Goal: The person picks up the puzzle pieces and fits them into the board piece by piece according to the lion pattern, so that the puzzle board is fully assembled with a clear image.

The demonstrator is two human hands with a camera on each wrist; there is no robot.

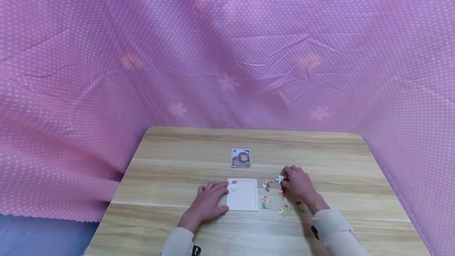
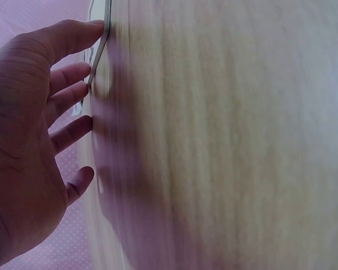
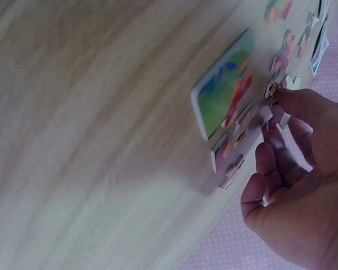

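Note:
A white square puzzle tray [image 1: 242, 200] lies on the table with one puzzle piece [image 1: 234, 182], pink and white, in its upper left corner. My left hand [image 1: 209, 201] rests at the tray's left side, fingers spread and thumb at its lower left; in the left wrist view the thumb [image 2: 81, 36] touches the edge. Right of the tray, my right hand [image 1: 298, 184] pinches a small puzzle piece [image 3: 277, 116] between thumb and fingertips. A pale puzzle piece [image 1: 279, 179] shows by those fingertips. Several loose pieces lie around, such as a green and orange one [image 1: 266, 202].
A picture card with a lion [image 1: 240, 158] lies behind the tray. More puzzle pieces [image 1: 285, 210] lie in front of the right hand, one [image 1: 300, 206] close to the wrist. Pink dotted cloth [image 1: 227, 50] hangs behind and beside the wooden table [image 1: 177, 149].

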